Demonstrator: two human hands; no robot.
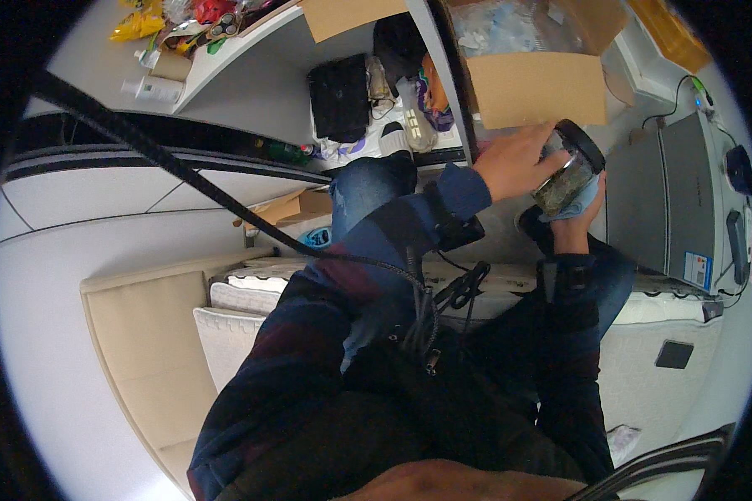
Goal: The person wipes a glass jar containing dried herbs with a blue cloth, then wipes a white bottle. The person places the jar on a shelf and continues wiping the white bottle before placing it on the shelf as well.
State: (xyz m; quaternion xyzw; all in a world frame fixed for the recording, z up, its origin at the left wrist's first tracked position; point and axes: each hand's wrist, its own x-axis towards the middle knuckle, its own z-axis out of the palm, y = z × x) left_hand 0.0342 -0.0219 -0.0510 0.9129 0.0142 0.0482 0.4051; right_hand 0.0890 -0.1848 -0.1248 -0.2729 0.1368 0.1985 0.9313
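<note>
A clear jar (564, 188) with a black lid (580, 145) is held tilted above my right knee. Dried greenish-brown matter shows through its wall. My left hand (519, 161) grips the jar's upper side, with the thumb across the clear wall. From below and to the right, my right hand (579, 227) presses a light blue cloth (578, 201) against the jar. The fingers of the right hand are partly hidden behind the jar and cloth.
An open cardboard box (536, 91) with clear plastic packaging stands ahead. A grey fridge-like cabinet (670, 194) is close on the right. A shelf unit (250, 87) is ahead left. Black cables (467, 285) hang over my lap; a mattress (652, 357) lies behind.
</note>
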